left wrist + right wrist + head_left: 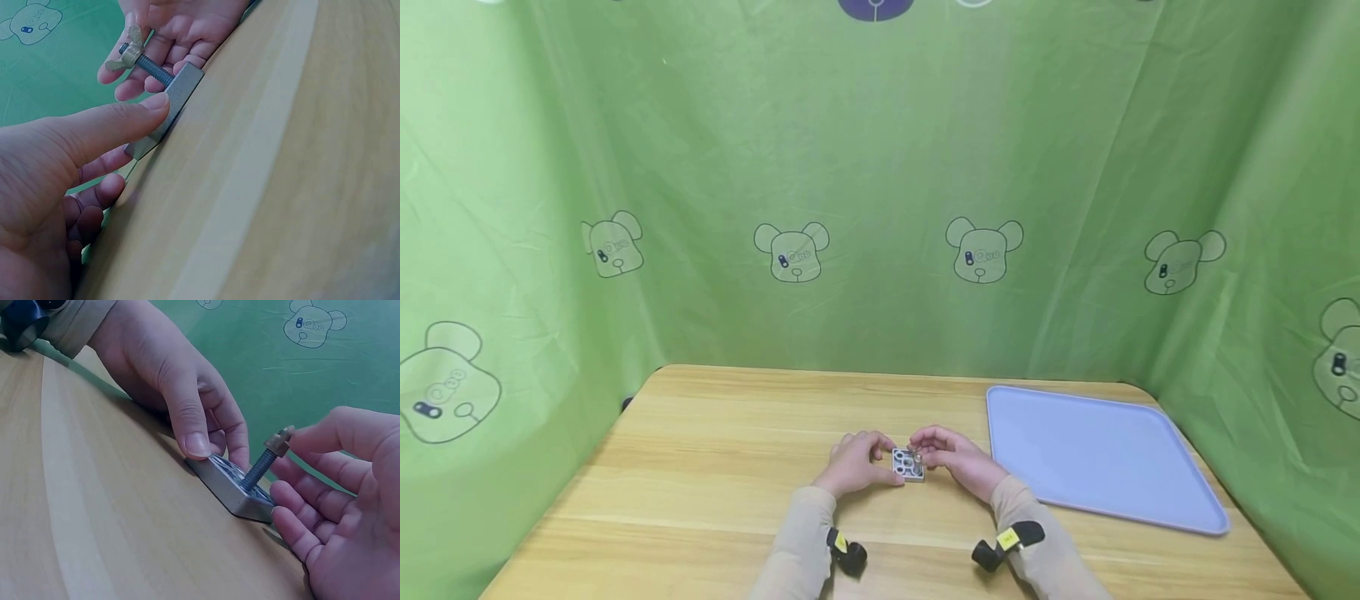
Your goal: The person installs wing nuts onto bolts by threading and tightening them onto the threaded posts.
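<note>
A small square metal block with round recesses in its top face lies on the table in front of the person. My left hand grips it along one side, thumb on the near edge and fingers behind. From the block's far end rises a threaded bolt, standing out of the top face. A brass-coloured wing nut sits near the bolt's free end. My right hand pinches that nut between thumb and forefinger, while its other fingers curl loosely beside the block.
A pale blue tray lies on the right part of the wooden table. Green cloth walls with bear-head prints enclose the back and both sides. Each wrist carries a black strapped camera.
</note>
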Available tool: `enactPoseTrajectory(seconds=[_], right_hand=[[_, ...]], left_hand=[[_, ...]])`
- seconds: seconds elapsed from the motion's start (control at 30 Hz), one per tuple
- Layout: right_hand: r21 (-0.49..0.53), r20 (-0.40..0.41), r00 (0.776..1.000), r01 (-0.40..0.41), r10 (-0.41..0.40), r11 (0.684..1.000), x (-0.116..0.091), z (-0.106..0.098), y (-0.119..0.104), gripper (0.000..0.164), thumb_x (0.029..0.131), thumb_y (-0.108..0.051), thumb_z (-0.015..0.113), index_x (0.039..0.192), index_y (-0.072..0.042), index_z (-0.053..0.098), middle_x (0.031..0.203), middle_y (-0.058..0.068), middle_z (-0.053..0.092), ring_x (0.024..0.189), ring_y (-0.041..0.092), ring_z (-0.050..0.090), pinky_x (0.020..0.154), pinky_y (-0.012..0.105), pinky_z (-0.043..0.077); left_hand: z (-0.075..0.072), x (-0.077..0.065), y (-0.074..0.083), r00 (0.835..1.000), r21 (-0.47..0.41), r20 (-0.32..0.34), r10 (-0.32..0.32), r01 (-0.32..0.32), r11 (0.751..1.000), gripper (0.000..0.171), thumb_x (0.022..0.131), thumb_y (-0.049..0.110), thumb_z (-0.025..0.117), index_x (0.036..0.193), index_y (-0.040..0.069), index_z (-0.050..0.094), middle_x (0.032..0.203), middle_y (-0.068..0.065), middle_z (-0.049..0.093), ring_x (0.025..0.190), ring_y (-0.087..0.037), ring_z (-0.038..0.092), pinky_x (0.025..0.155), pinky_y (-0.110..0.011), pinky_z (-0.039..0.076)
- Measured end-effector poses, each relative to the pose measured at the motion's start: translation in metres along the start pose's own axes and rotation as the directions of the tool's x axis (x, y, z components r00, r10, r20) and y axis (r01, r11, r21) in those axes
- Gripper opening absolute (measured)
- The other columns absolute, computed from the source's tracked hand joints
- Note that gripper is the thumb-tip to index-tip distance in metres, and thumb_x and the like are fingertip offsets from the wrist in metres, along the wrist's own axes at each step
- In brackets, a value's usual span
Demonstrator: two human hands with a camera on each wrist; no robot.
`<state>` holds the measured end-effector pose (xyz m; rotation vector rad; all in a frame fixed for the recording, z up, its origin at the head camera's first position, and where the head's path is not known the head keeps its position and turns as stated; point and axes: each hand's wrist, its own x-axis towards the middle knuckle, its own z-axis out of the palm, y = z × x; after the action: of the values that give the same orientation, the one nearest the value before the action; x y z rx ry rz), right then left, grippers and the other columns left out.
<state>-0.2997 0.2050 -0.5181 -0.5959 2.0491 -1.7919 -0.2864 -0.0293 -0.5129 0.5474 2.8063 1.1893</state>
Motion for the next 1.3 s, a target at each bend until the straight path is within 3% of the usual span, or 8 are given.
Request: enactPoseTrajectory(seconds=[0.3,0.63,1.3], right_hand=[[-0.045,0.015,1.000,-0.012,0.013,0.999,-0.001,0.002,-0.002,0.041,0.089,-0.009,0.063,0.125,0.007,0.054,0.121,0.011,0.062,0.106,0.014,0.057,0.100,0.035,0.036],[-0.049,0.024,1.000,0.006,-0.005,0.999,-0.003,0.003,-0.003,0.034,0.088,-0.007,0.064,0.116,0.011,0.057,0.122,0.017,0.061,0.108,0.016,0.057,0.100,0.036,0.036],[-0.108,-0.053,0.999,-0.009,0.003,0.994,-0.001,0.011,-0.010,0.030,0.084,-0.012,0.072,0.102,0.007,0.056,0.117,0.017,0.062,0.105,0.019,0.056,0.097,0.036,0.037]], left_hand=[[0.000,-0.001,0.001,1.000,-0.007,0.002,0.000,0.000,1.000,0.050,0.066,0.044,0.085,0.107,0.023,0.067,0.085,0.009,0.055,0.080,-0.012,0.042,0.081,-0.034,0.029],[0.001,0.000,0.000,1.000,-0.003,0.001,0.001,-0.001,1.000,0.049,0.065,0.045,0.085,0.107,0.024,0.068,0.084,0.009,0.055,0.080,-0.012,0.042,0.081,-0.034,0.029],[-0.002,-0.002,0.004,1.000,0.000,0.004,-0.007,0.007,1.000,0.051,0.066,0.044,0.085,0.110,0.022,0.067,0.085,0.008,0.056,0.080,-0.011,0.042,0.081,-0.032,0.029]])
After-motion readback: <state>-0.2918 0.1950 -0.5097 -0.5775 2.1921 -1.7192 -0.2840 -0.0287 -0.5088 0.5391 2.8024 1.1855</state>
